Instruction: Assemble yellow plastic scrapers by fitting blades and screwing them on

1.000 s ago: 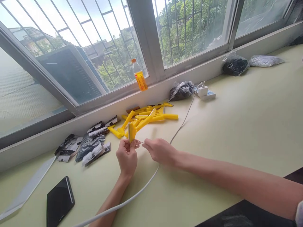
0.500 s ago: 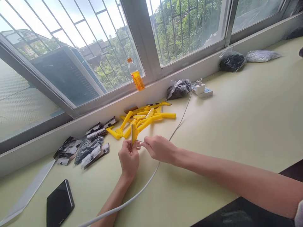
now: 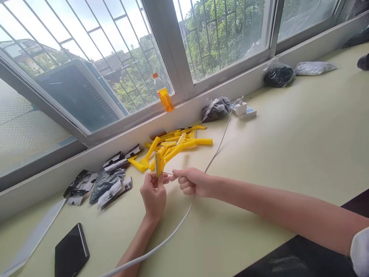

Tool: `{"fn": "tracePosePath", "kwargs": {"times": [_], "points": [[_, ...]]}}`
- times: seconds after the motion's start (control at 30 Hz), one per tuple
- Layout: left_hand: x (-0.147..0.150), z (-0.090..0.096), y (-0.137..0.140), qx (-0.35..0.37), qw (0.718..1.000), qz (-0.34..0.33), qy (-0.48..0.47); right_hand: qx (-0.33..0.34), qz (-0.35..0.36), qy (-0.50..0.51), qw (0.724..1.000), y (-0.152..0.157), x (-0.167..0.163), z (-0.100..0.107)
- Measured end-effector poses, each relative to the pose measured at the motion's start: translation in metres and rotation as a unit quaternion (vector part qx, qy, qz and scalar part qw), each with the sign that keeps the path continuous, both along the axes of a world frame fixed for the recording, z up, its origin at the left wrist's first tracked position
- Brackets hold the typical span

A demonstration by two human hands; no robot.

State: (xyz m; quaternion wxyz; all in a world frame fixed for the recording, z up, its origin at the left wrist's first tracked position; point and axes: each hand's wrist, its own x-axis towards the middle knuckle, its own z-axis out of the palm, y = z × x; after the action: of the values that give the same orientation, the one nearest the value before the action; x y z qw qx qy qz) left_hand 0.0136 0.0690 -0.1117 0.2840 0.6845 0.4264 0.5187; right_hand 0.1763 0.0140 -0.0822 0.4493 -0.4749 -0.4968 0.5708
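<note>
My left hand (image 3: 154, 194) is closed on the lower end of a yellow scraper (image 3: 159, 163), holding it upright with its flat head facing left. The scraper's long handle slants up and right, over a pile of similar yellow scrapers (image 3: 173, 143). A thin metal rod (image 3: 167, 173) sticks out of my right hand (image 3: 193, 181), whose fingers are curled round its other end. Its tip meets the scraper's head just above my left fingertips. Whatever grip the rod has is hidden inside my right hand.
Black-and-white packets (image 3: 111, 192) lie left of the pile. A phone (image 3: 72, 250) rests near the front left. A white cable (image 3: 173, 234) crosses the table from a charger (image 3: 241, 108). Bagged dark items (image 3: 215, 109) and an orange-capped bottle (image 3: 164, 94) stand by the window.
My right hand has turned, its lower fingers now showing curled, with the rod still at the scraper. The held scraper and my left hand sit slightly further left in view.
</note>
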Motion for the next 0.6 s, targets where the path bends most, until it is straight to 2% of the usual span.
{"fn": "tracePosePath", "kwargs": {"times": [0.07, 0.1, 0.17, 0.2, 0.27, 0.3, 0.33, 0.37, 0.5, 0.6], "points": [[0.001, 0.001, 0.000, 0.000, 1.000, 0.008, -0.001, -0.011, -0.004, 0.016, 1.000, -0.001, -0.001, 0.000], [0.002, 0.001, 0.000, -0.003, 1.000, 0.013, -0.002, 0.010, -0.019, 0.002, 1.000, -0.002, -0.002, -0.001], [0.004, 0.002, -0.002, -0.013, 1.000, 0.018, -0.008, 0.119, -0.057, -0.110, 0.985, -0.003, -0.004, -0.005], [0.004, 0.003, -0.003, -0.021, 1.000, 0.019, -0.013, 0.190, -0.067, -0.203, 0.958, -0.003, -0.005, -0.007], [0.005, 0.004, -0.004, -0.035, 0.999, 0.017, -0.025, 0.305, -0.049, -0.389, 0.868, -0.003, -0.006, -0.012], [0.005, 0.005, -0.005, -0.039, 0.999, 0.018, -0.031, 0.329, -0.028, -0.447, 0.831, -0.002, -0.006, -0.014], [0.005, 0.005, -0.005, -0.039, 0.998, 0.020, -0.034, 0.334, -0.012, -0.470, 0.817, -0.002, -0.006, -0.015], [0.004, 0.005, -0.005, -0.036, 0.998, 0.023, -0.035, 0.330, -0.004, -0.464, 0.822, -0.001, -0.005, -0.016], [0.004, 0.003, -0.005, -0.030, 0.999, 0.018, -0.026, 0.269, -0.034, -0.308, 0.912, 0.000, -0.003, -0.012], [0.004, 0.002, -0.004, -0.023, 0.999, 0.014, -0.020, 0.209, -0.037, -0.214, 0.953, 0.001, -0.002, -0.006]]}}
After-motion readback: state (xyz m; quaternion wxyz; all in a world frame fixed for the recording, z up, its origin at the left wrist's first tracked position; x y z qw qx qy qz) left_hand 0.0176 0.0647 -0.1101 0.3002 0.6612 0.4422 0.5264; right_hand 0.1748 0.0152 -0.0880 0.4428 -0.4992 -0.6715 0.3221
